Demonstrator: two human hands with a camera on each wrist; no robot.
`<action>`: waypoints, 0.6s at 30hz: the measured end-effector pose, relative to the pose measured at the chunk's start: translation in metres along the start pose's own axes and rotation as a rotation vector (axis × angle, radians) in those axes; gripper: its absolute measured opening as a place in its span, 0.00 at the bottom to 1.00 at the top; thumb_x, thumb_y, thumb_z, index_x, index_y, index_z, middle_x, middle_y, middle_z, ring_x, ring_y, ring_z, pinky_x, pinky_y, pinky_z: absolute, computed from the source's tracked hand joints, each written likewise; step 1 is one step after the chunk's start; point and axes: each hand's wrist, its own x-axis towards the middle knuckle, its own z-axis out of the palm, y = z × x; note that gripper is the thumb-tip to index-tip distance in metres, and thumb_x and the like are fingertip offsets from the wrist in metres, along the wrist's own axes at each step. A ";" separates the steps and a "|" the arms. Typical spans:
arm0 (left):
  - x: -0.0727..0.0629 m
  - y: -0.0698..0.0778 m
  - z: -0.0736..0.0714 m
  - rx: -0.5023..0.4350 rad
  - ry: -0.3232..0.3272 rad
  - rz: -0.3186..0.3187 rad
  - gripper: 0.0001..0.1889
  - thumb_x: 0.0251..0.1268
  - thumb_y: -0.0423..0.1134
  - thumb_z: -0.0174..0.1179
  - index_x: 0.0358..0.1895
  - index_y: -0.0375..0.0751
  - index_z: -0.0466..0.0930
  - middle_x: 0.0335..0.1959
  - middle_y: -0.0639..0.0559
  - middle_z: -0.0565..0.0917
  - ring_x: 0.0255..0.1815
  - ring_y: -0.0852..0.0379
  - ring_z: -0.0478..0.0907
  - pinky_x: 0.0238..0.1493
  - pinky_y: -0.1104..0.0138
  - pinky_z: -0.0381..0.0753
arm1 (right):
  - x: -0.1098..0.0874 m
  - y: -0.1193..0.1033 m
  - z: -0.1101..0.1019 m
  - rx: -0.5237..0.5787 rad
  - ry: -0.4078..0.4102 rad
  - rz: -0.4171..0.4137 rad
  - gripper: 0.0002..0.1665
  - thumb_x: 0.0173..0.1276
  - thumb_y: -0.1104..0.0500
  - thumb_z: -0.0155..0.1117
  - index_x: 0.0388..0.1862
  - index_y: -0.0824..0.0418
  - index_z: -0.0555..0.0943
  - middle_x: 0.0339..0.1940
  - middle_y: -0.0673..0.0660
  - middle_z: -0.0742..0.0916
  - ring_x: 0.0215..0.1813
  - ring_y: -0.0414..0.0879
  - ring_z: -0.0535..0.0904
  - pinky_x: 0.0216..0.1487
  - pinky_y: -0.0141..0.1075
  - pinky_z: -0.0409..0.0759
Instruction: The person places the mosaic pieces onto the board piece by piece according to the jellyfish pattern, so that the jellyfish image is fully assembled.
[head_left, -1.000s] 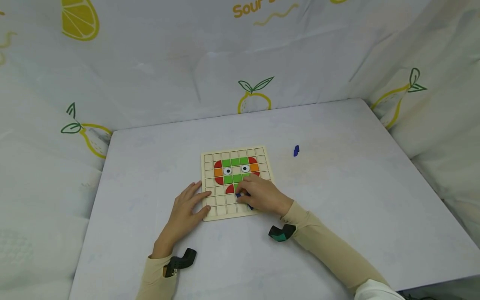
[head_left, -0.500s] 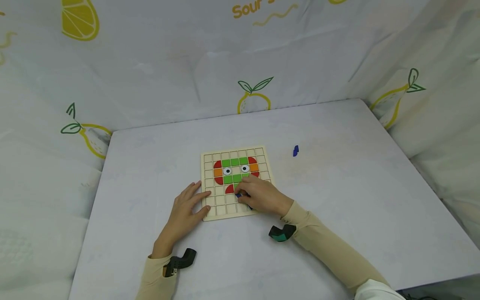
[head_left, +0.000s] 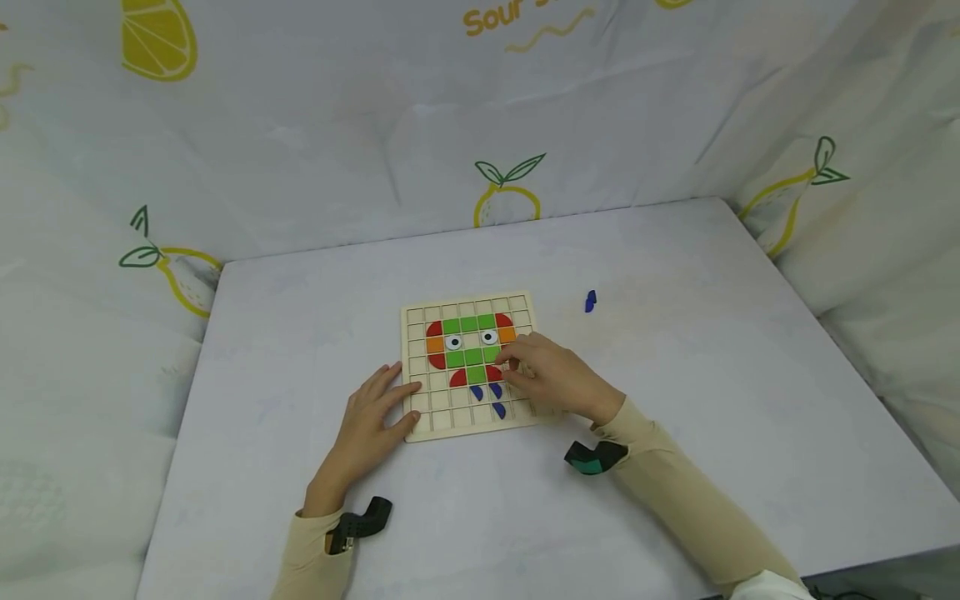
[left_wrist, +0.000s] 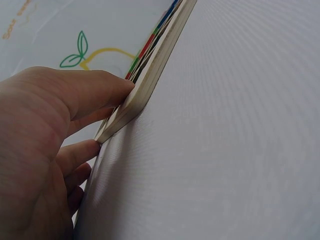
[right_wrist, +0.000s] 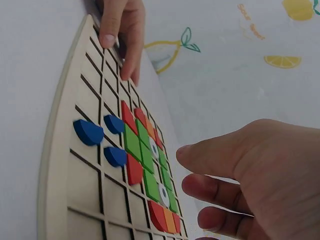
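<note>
A square wooden grid board (head_left: 442, 421) lies on the table, bearing green, red and orange tiles and two round eye pieces (head_left: 489, 337). Below the lowest green tile (head_left: 476, 375) are three blue quarter-round pieces (right_wrist: 89, 132). My left hand (head_left: 366, 421) rests at the board's left edge, thumb and index finger over the rim, as the left wrist view (left_wrist: 37, 130) also has it. Over the board's right side hovers my right hand (head_left: 562, 379). In the right wrist view its thumb (right_wrist: 207, 155) and fingers are apart, with nothing between them; it hides some right-hand squares.
Two small blue pieces (head_left: 591, 302), touching or nearly so, lie on the white table (head_left: 645, 333) beyond the board's right side. A lemon-printed cloth (head_left: 337, 125) hangs behind and at both sides. Each forearm wears a dark wrist device (head_left: 596, 458).
My right hand has let go of a blue piece and moved right, uncovering the three blue pieces and a red tile. The left hand stays where it was.
</note>
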 end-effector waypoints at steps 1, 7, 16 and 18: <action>0.000 0.000 0.000 0.001 -0.002 -0.002 0.23 0.66 0.41 0.66 0.65 0.48 0.80 0.80 0.43 0.63 0.83 0.40 0.51 0.77 0.40 0.52 | -0.003 0.003 -0.005 0.001 0.008 0.009 0.11 0.73 0.57 0.65 0.51 0.56 0.85 0.38 0.48 0.83 0.43 0.43 0.75 0.39 0.32 0.78; 0.000 0.002 -0.001 -0.004 -0.005 -0.008 0.23 0.66 0.41 0.66 0.65 0.47 0.80 0.80 0.43 0.63 0.83 0.40 0.51 0.77 0.39 0.51 | -0.025 0.022 -0.025 0.007 0.007 0.075 0.11 0.72 0.58 0.65 0.50 0.59 0.86 0.38 0.49 0.84 0.42 0.43 0.76 0.38 0.31 0.79; -0.001 0.002 -0.001 -0.002 -0.002 -0.004 0.23 0.66 0.41 0.66 0.65 0.47 0.80 0.80 0.43 0.63 0.83 0.39 0.51 0.77 0.39 0.51 | -0.054 0.046 -0.031 -0.012 -0.053 0.149 0.08 0.70 0.62 0.66 0.45 0.59 0.87 0.37 0.48 0.86 0.40 0.42 0.77 0.43 0.36 0.81; -0.001 0.001 -0.001 -0.003 -0.003 -0.004 0.23 0.66 0.41 0.66 0.65 0.47 0.80 0.80 0.43 0.63 0.83 0.39 0.51 0.77 0.39 0.51 | -0.059 0.050 -0.028 -0.010 -0.069 0.145 0.06 0.70 0.62 0.65 0.43 0.58 0.87 0.36 0.47 0.85 0.40 0.41 0.77 0.44 0.36 0.81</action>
